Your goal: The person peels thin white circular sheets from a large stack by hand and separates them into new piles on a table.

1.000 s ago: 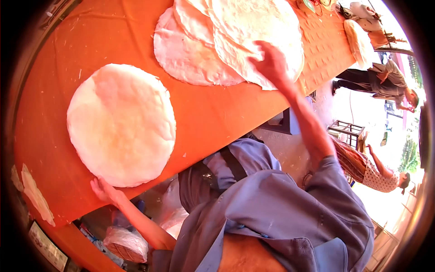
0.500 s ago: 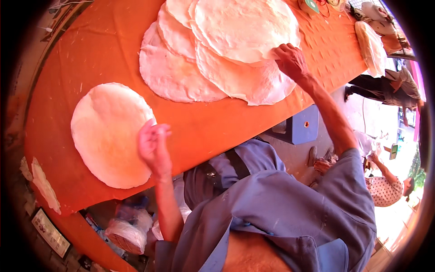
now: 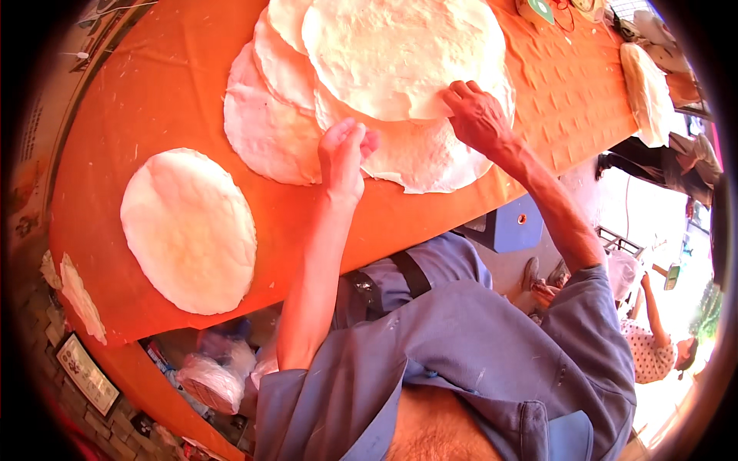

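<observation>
Several thin, pale dough sheets [image 3: 269, 131] lie overlapped at the top of the orange-covered table [image 3: 115, 107], the uppermost one [image 3: 392, 54] nearly round. My right hand [image 3: 480, 119] grips the lower right edge of that top sheet between closed fingers. Just left of it, over the pile, my left hand [image 3: 346, 154] is turned with its fingers curled in and nothing visible in them. A single round dough sheet [image 3: 184, 230] lies apart at the left, and torn dough scraps [image 3: 77, 296] sit by the table's left end.
Small items [image 3: 538, 11] and a pale wrapped bundle [image 3: 646, 100] are at the far right of the table. Below its edge are a blue box [image 3: 515, 223] and plastic bags [image 3: 215, 376]. Two other people [image 3: 649, 353] are at the right.
My left hand has risen from the lower edge of the single sheet to the pile. My right hand has gone from open over the pile to gripping the top sheet's edge.
</observation>
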Demonstrator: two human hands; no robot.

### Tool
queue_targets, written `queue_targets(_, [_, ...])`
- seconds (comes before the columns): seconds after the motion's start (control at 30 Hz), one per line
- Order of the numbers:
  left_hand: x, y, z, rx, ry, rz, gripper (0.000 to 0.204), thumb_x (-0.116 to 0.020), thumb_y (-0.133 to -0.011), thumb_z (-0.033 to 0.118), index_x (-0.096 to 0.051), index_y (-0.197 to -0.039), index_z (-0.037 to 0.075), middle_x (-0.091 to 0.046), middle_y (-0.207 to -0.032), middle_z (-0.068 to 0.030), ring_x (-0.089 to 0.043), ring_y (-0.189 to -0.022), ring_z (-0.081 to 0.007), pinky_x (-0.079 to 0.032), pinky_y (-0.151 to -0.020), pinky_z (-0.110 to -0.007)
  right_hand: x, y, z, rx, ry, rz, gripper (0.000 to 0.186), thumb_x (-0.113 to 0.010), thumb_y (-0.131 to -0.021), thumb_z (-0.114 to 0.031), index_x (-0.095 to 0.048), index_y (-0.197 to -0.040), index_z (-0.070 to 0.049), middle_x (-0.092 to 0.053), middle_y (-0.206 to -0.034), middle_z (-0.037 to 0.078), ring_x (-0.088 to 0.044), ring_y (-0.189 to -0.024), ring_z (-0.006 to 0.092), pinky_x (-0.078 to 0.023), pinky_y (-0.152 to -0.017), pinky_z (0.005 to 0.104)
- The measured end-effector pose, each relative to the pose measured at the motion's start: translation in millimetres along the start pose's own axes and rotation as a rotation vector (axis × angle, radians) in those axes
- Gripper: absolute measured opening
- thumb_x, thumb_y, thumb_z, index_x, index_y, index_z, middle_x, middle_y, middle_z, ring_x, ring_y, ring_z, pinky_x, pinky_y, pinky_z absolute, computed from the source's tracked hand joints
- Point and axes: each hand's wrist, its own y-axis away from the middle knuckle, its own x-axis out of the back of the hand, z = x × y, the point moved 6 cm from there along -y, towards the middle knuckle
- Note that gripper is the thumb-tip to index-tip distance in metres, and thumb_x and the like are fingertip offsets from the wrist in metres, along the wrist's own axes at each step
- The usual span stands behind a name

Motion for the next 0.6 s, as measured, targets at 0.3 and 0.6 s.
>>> queue_targets(0.3, [-23.9, -15.9, 2.4, 0.047, 0.054, -0.07, 0.015, -0.054, -0.095, 0.01, -0.052, -0.104, -0.002, -0.061, -0.097, -0.0135, -0.066, -0.088, -0.0243, -0.057, -0.078, -0.035, -8.6, 12.3, -3.0, 0.07, -0.02, 0.005, 0.044, -0.069, -0.078, -0.02, -0.059, -0.118, -0.007, -0.056, -0.123, 0.014, -0.052, -0.118, 0.0331, -0.044, -0.097, 0.0431])
queue_targets(0.6, [-61.8, -34.0, -1.8, 0.356, 0.194, -0.291, 0.017, -0.057, -0.094, 0.021, -0.056, -0.085, 0.007, -0.062, -0.074, -0.0061, -0.057, -0.061, -0.0159, -0.042, -0.053, -0.026, -16.2, 11.3, -19.6, -0.056, -0.089, 0.085, 0.063, -0.076, -0.072, -0.03, -0.054, -0.128, -0.009, -0.049, -0.133, 0.017, -0.044, -0.126, 0.0382, -0.033, -0.104, 0.0519])
